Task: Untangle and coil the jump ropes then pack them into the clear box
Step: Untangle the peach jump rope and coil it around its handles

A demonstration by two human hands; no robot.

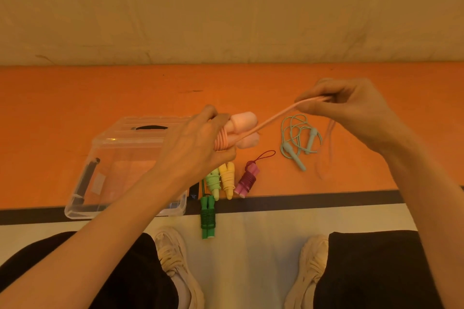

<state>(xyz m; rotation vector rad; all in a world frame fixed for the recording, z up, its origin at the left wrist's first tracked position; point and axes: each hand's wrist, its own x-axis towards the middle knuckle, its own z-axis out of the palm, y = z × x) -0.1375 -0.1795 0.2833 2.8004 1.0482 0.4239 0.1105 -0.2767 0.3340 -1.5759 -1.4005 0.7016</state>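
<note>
My left hand [198, 140] grips the pink handles [242, 128]; right fingers [313, 105] pinch the cord [271, 119], which runs taut, up-right from the handles. Box [105, 148] lies beneath my left fingers.

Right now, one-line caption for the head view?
Left hand grips pink handles while right hand winds the cord; teal rope lies loose.
</note>
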